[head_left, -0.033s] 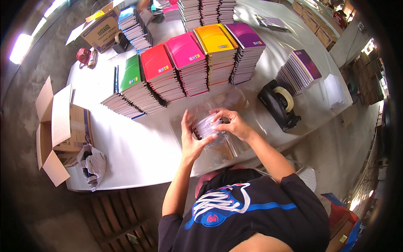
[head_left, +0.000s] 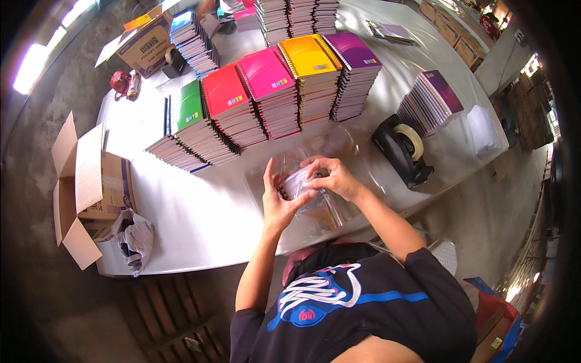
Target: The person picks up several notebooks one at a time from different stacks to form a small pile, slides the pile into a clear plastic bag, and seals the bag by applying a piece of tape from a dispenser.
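Between my two hands, at the table's near edge, is a small stack of spiral notebooks [head_left: 296, 184] with white page edges and dark coils on its left side. Clear plastic wrapping surrounds it. My left hand [head_left: 279, 196] grips the stack's left side, thumb across the near end and index finger raised. From the right, my right hand [head_left: 334, 179] pinches the plastic at the stack's upper edge with thumb and fingers. Loose clear plastic sleeves [head_left: 324, 219] lie under and around my hands.
Beyond my hands stand tall stacks of spiral notebooks in green [head_left: 189, 107], red [head_left: 225, 89], pink [head_left: 264, 74], yellow [head_left: 308, 54] and purple [head_left: 353, 53]. A black tape dispenser [head_left: 396, 154] and another notebook stack [head_left: 428, 104] stand right. An open carton [head_left: 106, 187] is left.
My right fingers have shifted very slightly on the plastic. Otherwise the hands and the stack stay in nearly the same place.
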Demonstrator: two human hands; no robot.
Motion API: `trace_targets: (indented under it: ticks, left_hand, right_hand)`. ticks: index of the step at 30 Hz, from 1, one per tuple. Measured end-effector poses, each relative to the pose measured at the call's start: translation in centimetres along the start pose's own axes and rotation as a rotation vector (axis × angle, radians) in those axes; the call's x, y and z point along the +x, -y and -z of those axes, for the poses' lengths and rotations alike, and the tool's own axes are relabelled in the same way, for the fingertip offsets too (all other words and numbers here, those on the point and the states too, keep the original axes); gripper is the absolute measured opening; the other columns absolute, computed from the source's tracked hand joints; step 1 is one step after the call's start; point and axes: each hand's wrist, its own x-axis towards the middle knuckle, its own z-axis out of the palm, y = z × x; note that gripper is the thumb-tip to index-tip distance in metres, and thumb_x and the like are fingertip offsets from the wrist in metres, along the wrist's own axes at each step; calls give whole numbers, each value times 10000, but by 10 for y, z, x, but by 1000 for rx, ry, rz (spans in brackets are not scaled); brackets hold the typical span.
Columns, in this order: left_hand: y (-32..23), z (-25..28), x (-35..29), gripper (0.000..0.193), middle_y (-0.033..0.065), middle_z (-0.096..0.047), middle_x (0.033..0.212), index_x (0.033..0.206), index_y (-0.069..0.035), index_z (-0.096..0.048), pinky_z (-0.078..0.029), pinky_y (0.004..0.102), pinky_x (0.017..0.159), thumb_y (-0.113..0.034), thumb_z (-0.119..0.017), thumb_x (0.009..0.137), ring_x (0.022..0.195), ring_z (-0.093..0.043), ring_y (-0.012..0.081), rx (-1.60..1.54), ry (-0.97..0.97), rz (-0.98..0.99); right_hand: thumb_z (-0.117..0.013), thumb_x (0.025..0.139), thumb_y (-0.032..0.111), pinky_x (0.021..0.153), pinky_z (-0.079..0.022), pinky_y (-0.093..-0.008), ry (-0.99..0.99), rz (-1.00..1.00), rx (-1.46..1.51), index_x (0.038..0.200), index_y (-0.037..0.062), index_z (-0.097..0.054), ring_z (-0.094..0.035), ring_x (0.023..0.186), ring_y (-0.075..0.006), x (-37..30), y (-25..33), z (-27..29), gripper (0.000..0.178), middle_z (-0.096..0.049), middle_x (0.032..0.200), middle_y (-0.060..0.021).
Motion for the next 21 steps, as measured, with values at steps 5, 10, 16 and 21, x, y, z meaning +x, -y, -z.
trace_targets:
  ticks: [5,10,16,21]
  left_hand:
    - [-3,7,20,916,139,-649,1026,1388,32,-292,-511,303,825,-119,-840,671,889,-636,185,-173,70,260]
    - [-15,19,37,261,58,-675,871,983,40,-677,-464,233,733,-174,-703,835,785,-597,107,-122,237,370]
    - [-59,2,44,259,30,-680,850,965,23,-694,-461,243,767,-196,-706,828,796,-592,102,-136,-81,-128]
    - [-23,12,28,215,37,-694,808,906,6,-717,-486,240,745,-153,-765,770,761,-600,99,106,139,276]
  right_hand:
    - [-729,665,-6,802,-465,-259,-31,-135,110,1266,94,-470,-567,909,-124,20,6,3,662,-578,986,-28]
    - [-720,675,24,739,-463,-248,100,-338,-41,912,3,-659,-611,799,-115,27,25,7,245,-667,848,-55]
    - [-712,702,32,727,-487,-265,96,-315,-109,800,-5,-666,-639,728,-143,36,31,10,114,-678,772,-83]
    - [-761,707,99,718,-473,-264,48,-145,-350,833,-2,-695,-619,749,-133,27,35,6,175,-664,780,-58]
